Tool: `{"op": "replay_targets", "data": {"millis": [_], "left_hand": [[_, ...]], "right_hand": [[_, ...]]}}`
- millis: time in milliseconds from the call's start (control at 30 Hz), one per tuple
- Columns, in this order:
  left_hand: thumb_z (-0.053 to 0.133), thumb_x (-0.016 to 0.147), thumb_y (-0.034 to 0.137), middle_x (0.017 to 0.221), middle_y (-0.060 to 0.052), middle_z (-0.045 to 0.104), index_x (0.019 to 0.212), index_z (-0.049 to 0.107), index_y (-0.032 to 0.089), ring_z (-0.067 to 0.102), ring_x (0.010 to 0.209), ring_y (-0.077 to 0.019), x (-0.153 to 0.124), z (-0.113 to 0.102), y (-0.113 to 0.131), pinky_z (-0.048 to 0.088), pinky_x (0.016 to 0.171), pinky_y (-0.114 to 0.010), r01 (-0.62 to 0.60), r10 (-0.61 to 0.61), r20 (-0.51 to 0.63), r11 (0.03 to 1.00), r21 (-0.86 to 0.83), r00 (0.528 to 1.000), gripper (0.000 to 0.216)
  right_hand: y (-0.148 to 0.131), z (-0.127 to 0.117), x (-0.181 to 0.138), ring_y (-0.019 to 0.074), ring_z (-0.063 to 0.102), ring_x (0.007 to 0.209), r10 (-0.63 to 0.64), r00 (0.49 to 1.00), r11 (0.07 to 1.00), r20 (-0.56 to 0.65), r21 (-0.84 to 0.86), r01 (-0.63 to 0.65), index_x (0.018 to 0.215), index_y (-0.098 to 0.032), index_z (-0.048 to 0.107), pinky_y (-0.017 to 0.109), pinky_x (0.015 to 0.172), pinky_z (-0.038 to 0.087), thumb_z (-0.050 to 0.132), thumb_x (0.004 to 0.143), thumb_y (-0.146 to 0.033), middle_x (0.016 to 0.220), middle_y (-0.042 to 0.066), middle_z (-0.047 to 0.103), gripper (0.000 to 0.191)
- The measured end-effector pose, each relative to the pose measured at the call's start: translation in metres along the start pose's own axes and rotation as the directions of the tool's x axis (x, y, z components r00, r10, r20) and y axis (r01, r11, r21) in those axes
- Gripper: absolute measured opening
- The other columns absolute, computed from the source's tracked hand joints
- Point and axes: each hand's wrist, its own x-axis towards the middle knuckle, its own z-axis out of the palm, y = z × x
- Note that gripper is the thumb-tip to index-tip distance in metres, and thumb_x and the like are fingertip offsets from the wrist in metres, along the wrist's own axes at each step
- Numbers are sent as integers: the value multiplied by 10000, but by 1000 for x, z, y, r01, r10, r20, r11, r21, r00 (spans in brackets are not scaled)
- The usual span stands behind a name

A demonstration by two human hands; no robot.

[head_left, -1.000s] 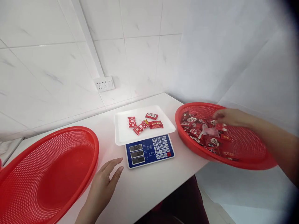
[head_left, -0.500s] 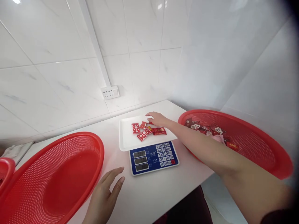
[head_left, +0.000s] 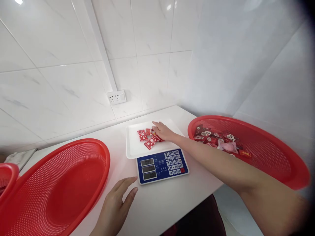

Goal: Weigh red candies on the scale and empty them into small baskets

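Note:
On the white tray (head_left: 133,147) of a digital scale (head_left: 159,166) lie several small red wrapped candies (head_left: 150,143), some with white dots. My right hand (head_left: 162,131) reaches over them from the right, its fingers curled down around part of the pile. The palm hides the candies on that side. My left hand (head_left: 115,205) is low in front of the scale's left corner, thumb and fingers apart, holding nothing. Its fingertips come near the scale's blue panel.
At the right, a red plastic basket (head_left: 278,154) contains several wrapped candies and a pink packet (head_left: 227,146). A large red basket (head_left: 104,157) stands at the left, beside part of another red basket (head_left: 13,170). Behind the white table (head_left: 157,200), a socket (head_left: 116,97) is on the tiled wall.
My right hand has come down and toward me onto the candies, covering those at the right and nudging the pile. My left hand has shifted slightly right. The scale's top reading has changed.

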Motion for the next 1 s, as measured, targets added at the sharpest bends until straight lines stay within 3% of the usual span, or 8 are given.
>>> {"op": "replay_targets", "data": {"millis": [133,267,400,633,800,1000], "left_hand": [[463,879,433,1119,-57,682,1093,647,277,646,999,-222,-7,-5,-5,539,521,-212,2,-1,-32,1000,28,1000,323],[477,874,432,1129,-56,678,1096,641,272,628,1047,-235,-16,-11,-10,551,558,-228,1,2,-47,998,61,999,318],[463,890,405,1109,-47,680,1105,628,279,640,1009,-216,-20,-11,-6,561,623,-248,-28,29,-10,996,83,1000,299],[447,912,352,1130,-47,664,1146,599,275,629,1023,-191,-13,0,12,553,770,-280,-157,146,125,984,84,981,290],[442,919,327,1111,-57,671,1150,597,255,633,1011,-184,-10,5,21,529,843,-305,-237,219,165,967,93,962,288],[441,918,336,1108,-63,672,1156,594,259,636,1001,-193,-13,4,22,541,825,-311,-216,197,170,971,102,965,293]], "right_hand": [[2,-28,-12,250,182,1395,-35,998,999,-49,23,36,1407,-186,354,459,1124,168,277,944,-404,1483,59,335,517],[20,-62,-58,236,223,1385,-161,971,987,-177,-47,155,1350,-262,418,464,1130,188,308,926,-458,1435,27,411,480],[43,-83,-107,274,220,1383,-118,982,979,-150,-180,90,1332,-229,440,505,1100,249,322,915,-444,1424,91,418,484],[71,-92,-142,286,297,1350,27,994,975,-104,-218,-50,1328,-201,441,523,1082,287,297,891,-485,1415,109,414,541],[78,-93,-145,292,338,1328,38,994,974,-100,-218,-59,1307,-232,464,509,1077,305,326,887,-482,1404,98,429,508],[69,-91,-143,299,340,1326,14,997,976,-79,-216,-31,1296,-213,472,533,1069,309,355,877,-445,1395,113,443,494]]}}
